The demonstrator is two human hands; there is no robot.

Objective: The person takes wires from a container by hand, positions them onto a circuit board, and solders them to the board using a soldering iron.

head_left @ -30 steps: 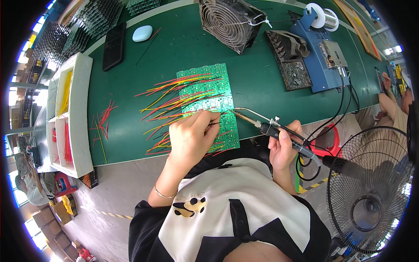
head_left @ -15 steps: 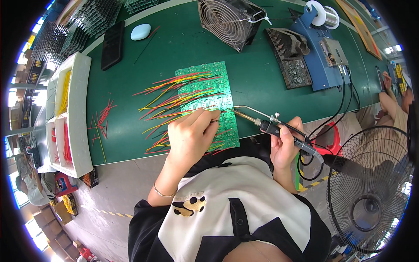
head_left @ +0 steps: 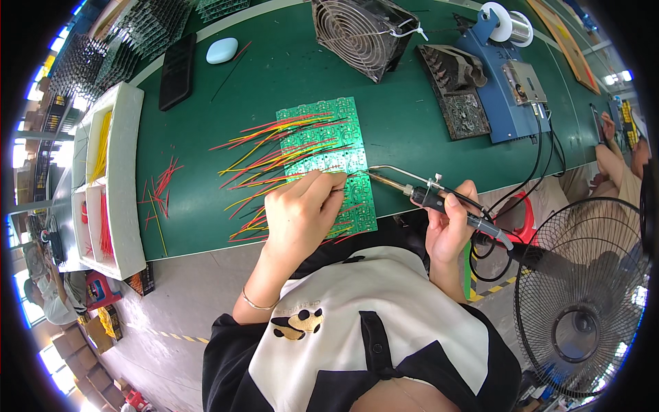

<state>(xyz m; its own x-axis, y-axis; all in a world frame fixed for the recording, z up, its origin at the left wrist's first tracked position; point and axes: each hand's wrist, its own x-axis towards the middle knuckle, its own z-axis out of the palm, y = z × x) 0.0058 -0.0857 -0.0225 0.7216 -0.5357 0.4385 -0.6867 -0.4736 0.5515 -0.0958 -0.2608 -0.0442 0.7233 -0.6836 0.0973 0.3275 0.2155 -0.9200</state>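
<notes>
My left hand [head_left: 302, 206] is over the lower part of a green circuit board panel [head_left: 316, 108], thumb and fingers pinched on a thin wire that they mostly hide. Rows of red, yellow and black wires [head_left: 264, 134] lie across the panel, their loose ends sticking out to the left. In my right hand [head_left: 449, 223] is a soldering iron [head_left: 429, 199] with a thin curved solder feed tube [head_left: 398, 169] fixed alongside. The iron points left, its tip by the panel's right edge, close to my left fingertips.
Loose red wires [head_left: 163, 187] lie left of the panel, beside a white foam box [head_left: 127, 226] of wires. Farther back are a phone [head_left: 177, 72], a white case [head_left: 222, 51], a metal-grilled fan [head_left: 360, 38] and a blue solder feeder [head_left: 498, 86]. A black fan [head_left: 580, 302] stands right.
The soldering iron and its feed tube have shifted slightly right, drawing the tip back toward the panel's right edge. My left hand stays nearly in place.
</notes>
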